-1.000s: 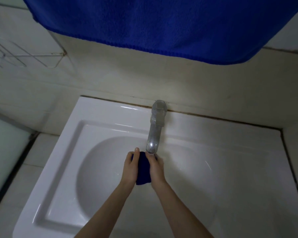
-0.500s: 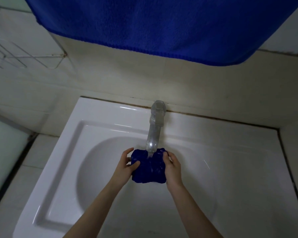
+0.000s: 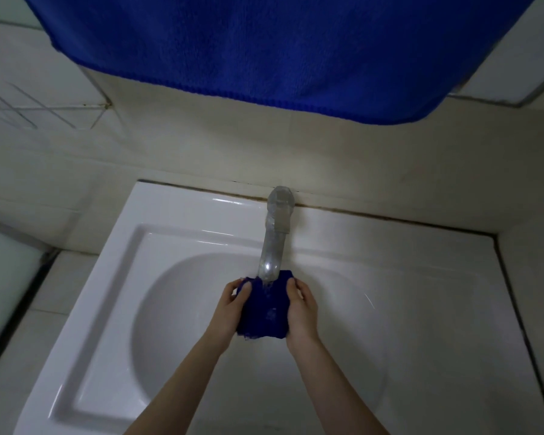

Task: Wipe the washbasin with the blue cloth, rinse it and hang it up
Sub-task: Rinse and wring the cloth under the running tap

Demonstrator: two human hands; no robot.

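A: How to rinse well here?
B: I think keep the blue cloth spread directly under the tap, over the washbasin; then turn it.
A: And the hands?
B: The left hand and right hand each pinch one side; it looks dark, soaked, crumpled.

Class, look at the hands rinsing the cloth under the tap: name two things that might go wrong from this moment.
1. Water from the tap lands on the cloth, which both hands, left hand and right hand, hold spread flat; it may splash over the washbasin rim.
2. The big blue towel hangs close overhead; lifting the dripping cloth could wet it.
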